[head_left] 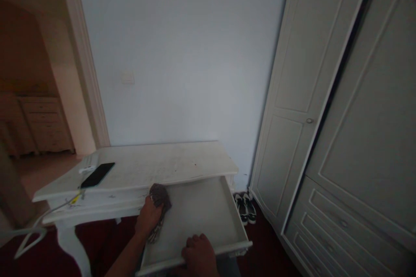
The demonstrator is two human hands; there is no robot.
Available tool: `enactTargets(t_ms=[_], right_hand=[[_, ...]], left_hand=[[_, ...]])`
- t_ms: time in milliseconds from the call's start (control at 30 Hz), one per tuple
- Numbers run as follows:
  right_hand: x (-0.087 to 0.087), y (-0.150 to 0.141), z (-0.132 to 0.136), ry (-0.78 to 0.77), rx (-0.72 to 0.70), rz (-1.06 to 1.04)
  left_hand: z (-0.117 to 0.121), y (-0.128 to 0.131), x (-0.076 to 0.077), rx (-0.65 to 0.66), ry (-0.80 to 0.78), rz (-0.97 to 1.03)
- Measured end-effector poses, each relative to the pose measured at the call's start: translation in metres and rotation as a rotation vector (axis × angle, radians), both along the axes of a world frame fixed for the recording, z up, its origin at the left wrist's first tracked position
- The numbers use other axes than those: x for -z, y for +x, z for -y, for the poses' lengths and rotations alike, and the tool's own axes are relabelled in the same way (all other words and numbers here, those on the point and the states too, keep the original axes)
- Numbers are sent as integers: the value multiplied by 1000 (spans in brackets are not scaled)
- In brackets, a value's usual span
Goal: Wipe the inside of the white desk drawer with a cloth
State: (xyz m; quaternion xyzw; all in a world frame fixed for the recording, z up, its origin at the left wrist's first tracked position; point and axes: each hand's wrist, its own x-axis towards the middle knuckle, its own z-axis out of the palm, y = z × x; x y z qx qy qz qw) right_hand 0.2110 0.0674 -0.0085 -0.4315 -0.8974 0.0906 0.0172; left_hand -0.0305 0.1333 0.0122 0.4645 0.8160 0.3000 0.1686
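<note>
Head view: a white wardrobe [292,95] stands right of the white surface [169,158], whose drawer [201,212] is pulled out; the right hand [199,253] grips its front edge. The left hand [150,216] (fingers closed) clenches a dark patterned cloth [160,197] at the drawer's left side.

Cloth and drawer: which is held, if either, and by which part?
The left hand grips the cloth by its bunched upper part. The right hand is on the drawer's front edge; whether it grips is unclear.

open-topped drawer [198,212] — raised rim [229,248] around
</note>
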Motion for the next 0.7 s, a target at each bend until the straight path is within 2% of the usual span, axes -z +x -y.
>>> enactTargets(t_ms=[133, 300, 400, 467, 600, 700], right_hand=[[7, -1, -4, 31, -24, -7], [17, -1, -9, 75, -55, -1], [20, -2, -10, 95, -60, -19], [20, -3, -10, 91, -54, -16], [16, -4, -9, 85, -57, -1], [15, -3, -7, 87, -50, -7]], left_hand=[[1, 0, -2, 3, -2, -11], [7, 2, -6, 39, 89, -102], [22, 10, -14, 31, 116, -202], [37, 17, -19, 55, 106, -353], [66, 30, -19, 213, 3, -695], [73, 42, -17, 403, -33, -717]])
